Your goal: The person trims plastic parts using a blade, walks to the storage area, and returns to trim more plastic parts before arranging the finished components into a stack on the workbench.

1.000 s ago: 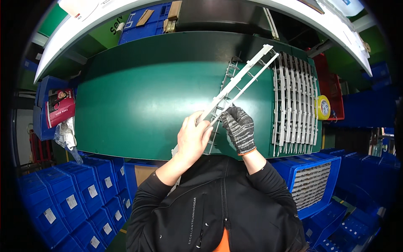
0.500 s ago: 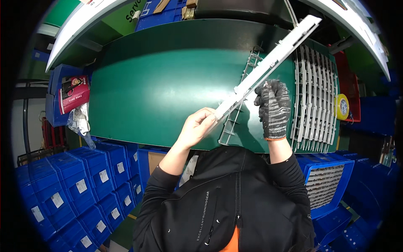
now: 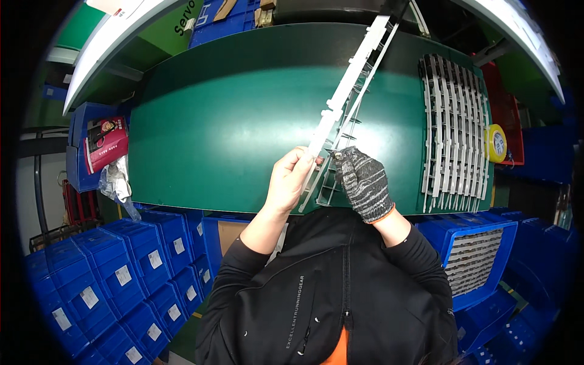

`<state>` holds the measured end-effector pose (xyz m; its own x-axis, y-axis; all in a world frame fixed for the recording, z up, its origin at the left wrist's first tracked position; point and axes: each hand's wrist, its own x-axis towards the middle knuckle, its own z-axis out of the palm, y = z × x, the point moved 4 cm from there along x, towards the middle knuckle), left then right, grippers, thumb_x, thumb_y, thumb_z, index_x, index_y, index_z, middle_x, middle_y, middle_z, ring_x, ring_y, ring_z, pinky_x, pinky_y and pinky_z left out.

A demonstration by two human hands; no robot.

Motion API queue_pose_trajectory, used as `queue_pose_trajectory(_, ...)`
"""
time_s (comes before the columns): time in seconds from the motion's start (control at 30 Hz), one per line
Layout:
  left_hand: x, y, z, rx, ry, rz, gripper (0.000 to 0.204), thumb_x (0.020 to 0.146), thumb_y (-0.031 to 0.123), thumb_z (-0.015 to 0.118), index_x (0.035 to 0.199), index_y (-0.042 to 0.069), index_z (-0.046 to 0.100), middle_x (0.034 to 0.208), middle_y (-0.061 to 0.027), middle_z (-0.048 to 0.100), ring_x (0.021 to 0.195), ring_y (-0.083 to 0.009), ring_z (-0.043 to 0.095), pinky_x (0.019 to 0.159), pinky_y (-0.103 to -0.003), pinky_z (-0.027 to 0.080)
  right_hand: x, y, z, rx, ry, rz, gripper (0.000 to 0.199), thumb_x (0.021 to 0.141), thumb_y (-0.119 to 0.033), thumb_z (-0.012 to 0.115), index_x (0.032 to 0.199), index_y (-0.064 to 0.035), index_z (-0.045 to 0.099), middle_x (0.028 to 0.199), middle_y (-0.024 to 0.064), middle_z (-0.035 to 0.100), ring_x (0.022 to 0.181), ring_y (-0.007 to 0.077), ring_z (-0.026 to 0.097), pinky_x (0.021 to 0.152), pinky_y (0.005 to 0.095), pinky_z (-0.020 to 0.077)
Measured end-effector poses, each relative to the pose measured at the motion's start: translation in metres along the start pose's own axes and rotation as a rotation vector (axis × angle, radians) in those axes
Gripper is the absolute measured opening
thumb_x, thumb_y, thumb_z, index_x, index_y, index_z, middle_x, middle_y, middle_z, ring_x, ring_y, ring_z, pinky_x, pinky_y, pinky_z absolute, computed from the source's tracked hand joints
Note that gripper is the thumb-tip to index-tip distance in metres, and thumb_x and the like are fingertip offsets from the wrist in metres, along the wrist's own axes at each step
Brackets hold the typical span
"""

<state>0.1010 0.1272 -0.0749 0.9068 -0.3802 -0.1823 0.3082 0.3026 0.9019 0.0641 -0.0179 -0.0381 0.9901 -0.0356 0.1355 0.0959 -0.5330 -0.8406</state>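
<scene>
A long white plastic strip (image 3: pixel 345 88) with small tabs along its edge slants up and away from me, its near end gripped by my bare left hand (image 3: pixel 289 177). My right hand (image 3: pixel 364 182) wears a black and grey knit glove. Its fingers are pinched together close beside the strip's lower part, just right of my left fingers. A small dark tip shows at those fingertips, too small to name. Beneath the strip, partly covered by it, a grey ladder-like plastic frame (image 3: pixel 350 129) lies on the green table (image 3: pixel 231 115).
Several grey slatted strips (image 3: pixel 453 134) lie side by side on the table's right, next to a yellow tape roll (image 3: pixel 496 143). At the left edge sit a red packet (image 3: pixel 106 145) and clear plastic bag (image 3: pixel 114 180). Blue crates (image 3: pixel 131 261) are stacked below left; another (image 3: pixel 477 261) holds strips.
The strip has swung to a steeper angle, its far end moving left. My gloved right hand has come left and nearer to me, to the strip beside my left hand.
</scene>
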Motion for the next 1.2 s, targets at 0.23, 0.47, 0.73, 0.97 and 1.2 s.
queue_pose_trajectory(0.23,0.0,-0.004,0.003,0.02,0.021,-0.005,0.017,0.087,0.015,0.052,0.077,0.001,0.055,0.085,-0.0031,0.054,0.081,-0.0093,0.049,0.076,-0.023,0.037,-0.001,0.007,0.001,-0.01,-0.051,0.062,0.021,0.084,-0.019,0.048,0.08,-0.0013,0.058,0.074,0.0128,0.058,0.067,0.0261,0.057,0.062,0.0351,0.045)
queue_pose_trajectory(0.47,-0.001,0.002,-0.004,0.838,0.081,0.369,0.016,0.083,0.01,0.054,0.073,-0.001,0.055,0.079,-0.0035,0.054,0.075,-0.0101,0.049,0.067,-0.024,0.039,-0.01,-0.002,-0.006,1.301,-0.338,0.485,0.032,0.089,-0.03,0.048,0.078,-0.0013,0.055,0.06,0.0003,0.052,0.049,0.0059,0.046,0.043,0.0187,0.0362)
queue_pose_trajectory(0.73,-0.004,-0.022,-0.002,-0.137,-0.192,-0.367,0.027,0.085,0.028,0.053,0.076,0.002,0.056,0.079,-0.0062,0.057,0.071,-0.0126,0.053,0.065,-0.023,0.042,-0.002,0.04,-0.005,1.01,0.103,0.698,0.015,0.083,-0.017,0.057,0.086,-0.0024,0.058,0.059,0.0011,0.052,0.04,0.006,0.041,0.036,0.0193,0.0297)
queue_pose_trajectory(0.97,-0.007,0.013,0.018,0.281,-0.191,0.034,0.036,0.088,0.018,0.048,0.119,0.001,0.043,0.083,-0.0111,0.058,0.073,-0.0136,0.056,0.068,-0.027,0.047,0.032,0.025,-0.019,0.803,0.006,0.489,0.016,0.082,-0.017,0.057,0.085,-0.0018,0.06,0.06,-0.0018,0.052,0.049,0.0055,0.045,0.044,0.0213,0.0356)
queue_pose_trajectory(1.2,-0.01,0.013,0.005,0.091,0.001,-0.275,0.049,0.092,0.039,0.036,0.115,-0.003,0.047,0.066,-0.0105,0.058,0.046,-0.0117,0.054,0.04,-0.022,0.045,0.027,0.022,-0.028,0.047,0.065,-0.007,0.019,0.085,-0.017,0.05,0.091,-0.0012,0.059,0.075,0.0102,0.059,0.065,0.0203,0.056,0.058,0.0307,0.0446)
